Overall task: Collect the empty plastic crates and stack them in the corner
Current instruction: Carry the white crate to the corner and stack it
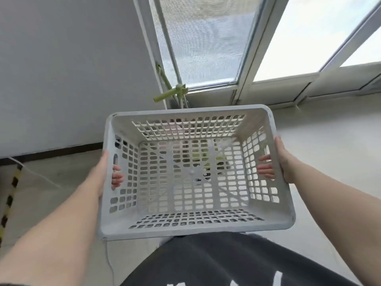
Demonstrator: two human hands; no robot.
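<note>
An empty grey plastic crate (193, 230) with perforated walls and floor is held up in front of me, open side towards the camera. My left hand (101, 174) grips its left wall, fingers curled in through the handle slot. My right hand (283, 162) grips the right wall, with fingertips showing inside through the holes. Through the crate's floor I make out blurred green and pink shapes below; what they are I cannot tell.
The room corner lies ahead, where a grey wall (72, 69) meets tall windows (206, 48). A green pole-like object (171, 91) leans in that corner. Yellow-black striped tape (9, 201) runs along the floor at the left. My dark clothing fills the bottom of view.
</note>
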